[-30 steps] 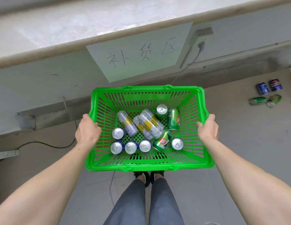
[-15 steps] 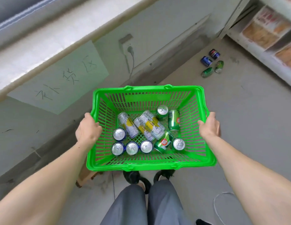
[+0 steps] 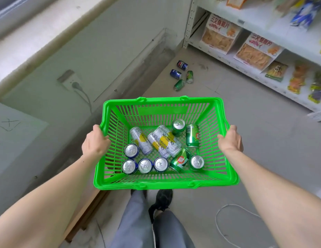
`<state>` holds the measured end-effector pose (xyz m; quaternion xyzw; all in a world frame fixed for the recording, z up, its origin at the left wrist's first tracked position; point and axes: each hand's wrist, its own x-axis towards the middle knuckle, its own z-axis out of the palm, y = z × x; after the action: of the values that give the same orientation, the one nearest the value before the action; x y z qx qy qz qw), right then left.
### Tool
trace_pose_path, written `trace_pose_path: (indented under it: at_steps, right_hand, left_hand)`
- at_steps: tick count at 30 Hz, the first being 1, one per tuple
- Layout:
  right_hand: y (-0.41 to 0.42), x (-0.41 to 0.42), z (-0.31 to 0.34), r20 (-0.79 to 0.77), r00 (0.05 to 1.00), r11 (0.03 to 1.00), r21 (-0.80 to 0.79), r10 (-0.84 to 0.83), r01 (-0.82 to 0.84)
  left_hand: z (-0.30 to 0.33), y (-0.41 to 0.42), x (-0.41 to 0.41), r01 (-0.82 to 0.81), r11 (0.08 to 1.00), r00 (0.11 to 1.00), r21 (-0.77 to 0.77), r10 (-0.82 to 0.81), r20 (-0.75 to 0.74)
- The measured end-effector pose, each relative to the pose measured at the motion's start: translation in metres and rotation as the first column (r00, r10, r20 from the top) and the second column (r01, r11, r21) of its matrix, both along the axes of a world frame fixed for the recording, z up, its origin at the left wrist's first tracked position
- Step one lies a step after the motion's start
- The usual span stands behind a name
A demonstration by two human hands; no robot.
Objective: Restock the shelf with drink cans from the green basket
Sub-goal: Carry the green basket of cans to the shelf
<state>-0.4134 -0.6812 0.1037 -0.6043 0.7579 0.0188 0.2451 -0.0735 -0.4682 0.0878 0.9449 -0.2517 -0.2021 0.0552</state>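
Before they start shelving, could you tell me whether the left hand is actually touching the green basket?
Touching. The head view shows the left hand gripping the green basket at its left rim, thumb over the top edge.

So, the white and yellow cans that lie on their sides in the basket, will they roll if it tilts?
Probably yes: the white and yellow cans lie sideways on the green basket floor. Upright cans beside them may block some rolling.

Bare forearms, grey trousers [image 3: 131, 222], black shoes [image 3: 163, 199]
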Motion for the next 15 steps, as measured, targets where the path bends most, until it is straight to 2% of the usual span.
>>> trace_pose_path:
  at_steps: [15]
  right_hand:
    - [-0.109,-0.062,0.021,0.009,0.940,0.940,-0.033,-0.341,0.341]
  left_hand:
    - [0.019,-0.240,-0.008,0.345,0.938,0.939,-0.040,-0.345,0.011]
